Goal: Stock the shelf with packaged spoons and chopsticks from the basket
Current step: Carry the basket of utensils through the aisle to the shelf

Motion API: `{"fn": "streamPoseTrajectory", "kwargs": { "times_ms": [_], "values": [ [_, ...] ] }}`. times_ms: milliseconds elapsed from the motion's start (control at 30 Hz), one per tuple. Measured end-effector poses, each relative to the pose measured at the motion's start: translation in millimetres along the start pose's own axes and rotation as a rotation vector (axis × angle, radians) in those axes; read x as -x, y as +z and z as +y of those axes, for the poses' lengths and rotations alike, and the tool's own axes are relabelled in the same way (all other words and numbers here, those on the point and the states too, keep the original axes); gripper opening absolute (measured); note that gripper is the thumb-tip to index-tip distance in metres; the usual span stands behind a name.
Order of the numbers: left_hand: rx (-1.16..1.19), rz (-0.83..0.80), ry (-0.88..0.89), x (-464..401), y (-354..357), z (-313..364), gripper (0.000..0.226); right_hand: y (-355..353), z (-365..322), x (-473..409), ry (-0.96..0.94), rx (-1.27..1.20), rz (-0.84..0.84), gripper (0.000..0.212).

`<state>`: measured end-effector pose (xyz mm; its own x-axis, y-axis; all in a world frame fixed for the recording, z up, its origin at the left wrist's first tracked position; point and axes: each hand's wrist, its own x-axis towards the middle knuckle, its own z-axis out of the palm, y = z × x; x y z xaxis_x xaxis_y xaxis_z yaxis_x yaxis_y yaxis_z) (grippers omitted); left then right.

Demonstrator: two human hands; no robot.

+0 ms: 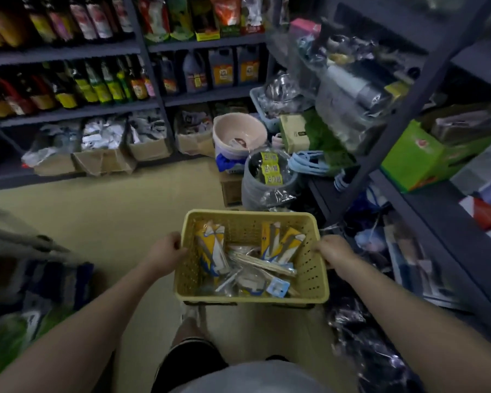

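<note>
Both hands carry a pale yellow perforated plastic basket point(252, 255) held out in front of the body, above the floor. The left hand point(166, 252) grips the basket's left rim with its fingers curled over the edge; the right hand point(331, 251) grips the right rim in the same way, fingers wrapped round the lip.

Inside the basket lie the packaged goods. Yellow-and-blue carded packs point(212, 252) lean against the left wall, and more of the same yellow packs point(281, 242) lean at the back right. Across the middle lies a clear sleeve of wooden chopsticks point(262, 263), and near the front are clear-wrapped spoons point(250, 282) with a small light-blue header card. The print on all these packs is too small and blurred to read.

The room is a dim shop aisle with a beige floor point(125, 208). Dark grey metal shelving point(425, 211) runs along the right, crowded with wrapped goods and a green carton point(425, 163). At the back, shelves hold rows of bottles point(102, 83) with yellow and green labels and large dark jugs point(221, 69) with orange labels, none legible. Open cardboard boxes point(102, 154) sit on the lowest level. Ahead of the basket stand a pink plastic basin point(238, 131) and a grey bucket point(267, 180) holding packs with yellow tags whose writing cannot be made out.
</note>
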<state>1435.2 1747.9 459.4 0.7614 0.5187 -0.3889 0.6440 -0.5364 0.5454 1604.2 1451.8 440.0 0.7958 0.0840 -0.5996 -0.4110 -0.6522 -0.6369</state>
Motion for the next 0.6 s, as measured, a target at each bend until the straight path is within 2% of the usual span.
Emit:
{"fn": "streamPoseTrajectory", "kwargs": {
  "times_ms": [100, 233, 333, 467, 600],
  "values": [
    [-0.099, -0.077, 0.065, -97, -28, 8, 0.007, 26, -25, -45, 0.100, -0.106, 0.068, 0.016],
    [-0.178, -0.261, 0.145, -195, -57, 43, 0.008, 53, -36, -82, 0.218, -0.233, 0.176, 0.031],
    [-0.258, -0.371, 0.257, -250, -60, 80, 0.022, 62, -57, -77, 0.329, -0.296, 0.257, 0.027],
    [-0.365, -0.530, 0.424, -305, -33, 128, 0.025, 69, -51, -94, 0.453, -0.391, 0.429, 0.014],
    [-0.400, -0.615, 0.508, -343, 34, 152, 0.021, 80, -16, -118, 0.626, -0.554, 0.617, 0.027]
  ]
}}
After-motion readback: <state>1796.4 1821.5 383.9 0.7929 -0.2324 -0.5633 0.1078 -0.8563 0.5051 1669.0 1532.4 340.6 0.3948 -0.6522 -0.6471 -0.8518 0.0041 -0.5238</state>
